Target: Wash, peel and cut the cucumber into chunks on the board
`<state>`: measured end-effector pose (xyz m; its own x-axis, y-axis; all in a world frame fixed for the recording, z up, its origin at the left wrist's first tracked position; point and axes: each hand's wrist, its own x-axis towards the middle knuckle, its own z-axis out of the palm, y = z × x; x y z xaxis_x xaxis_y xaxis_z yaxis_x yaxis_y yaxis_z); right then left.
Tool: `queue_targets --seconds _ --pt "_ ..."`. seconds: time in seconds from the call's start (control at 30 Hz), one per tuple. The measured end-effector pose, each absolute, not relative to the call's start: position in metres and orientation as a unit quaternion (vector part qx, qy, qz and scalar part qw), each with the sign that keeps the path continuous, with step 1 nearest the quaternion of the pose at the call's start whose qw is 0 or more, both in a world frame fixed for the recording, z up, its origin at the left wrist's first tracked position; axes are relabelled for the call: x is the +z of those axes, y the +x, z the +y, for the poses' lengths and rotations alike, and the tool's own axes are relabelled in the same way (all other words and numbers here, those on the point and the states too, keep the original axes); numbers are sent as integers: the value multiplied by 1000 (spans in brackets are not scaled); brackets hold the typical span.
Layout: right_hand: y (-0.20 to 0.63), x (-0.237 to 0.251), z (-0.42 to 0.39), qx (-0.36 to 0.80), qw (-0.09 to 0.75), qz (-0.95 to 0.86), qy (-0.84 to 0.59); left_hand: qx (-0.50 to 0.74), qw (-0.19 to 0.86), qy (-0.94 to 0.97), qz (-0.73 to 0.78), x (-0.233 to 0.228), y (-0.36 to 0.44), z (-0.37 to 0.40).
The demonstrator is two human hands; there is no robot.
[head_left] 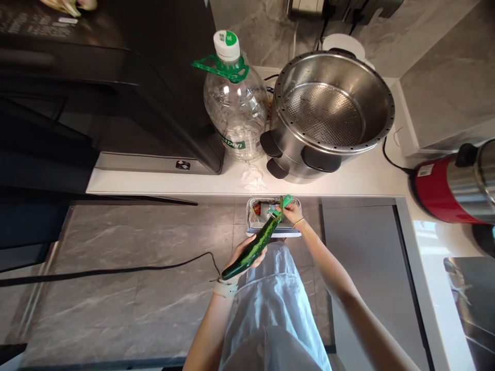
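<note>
Here | left hand (236, 252) grips cucumber (254, 248) | right hand (293, 212) green peeler (287, 200) | pale counter (185, 183), marbled floor (154, 234)

Pale veins run through the grey floor (154, 304) and wall (441, 77); a white table (154, 182), glare-lit at right, borders a grey cabinet front (363, 268).
</note>
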<state>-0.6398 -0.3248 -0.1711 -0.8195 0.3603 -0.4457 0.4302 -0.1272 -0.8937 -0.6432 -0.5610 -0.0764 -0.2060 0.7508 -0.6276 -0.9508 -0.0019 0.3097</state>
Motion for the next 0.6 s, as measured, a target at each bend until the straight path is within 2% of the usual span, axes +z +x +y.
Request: queue_targets --seconds 0.23,0.5,0.6 --pt "-637 -200 -301 -475 25 811 341 695 615 -155 340 -72 -654 -576" --pt "-607 -195 -303 -379 61 839 385 695 616 -157 337 -67 -659 -604" --pt "-602 -175 -309 -417 -8 797 436 699 596 -132 372 -70 -657 -604"
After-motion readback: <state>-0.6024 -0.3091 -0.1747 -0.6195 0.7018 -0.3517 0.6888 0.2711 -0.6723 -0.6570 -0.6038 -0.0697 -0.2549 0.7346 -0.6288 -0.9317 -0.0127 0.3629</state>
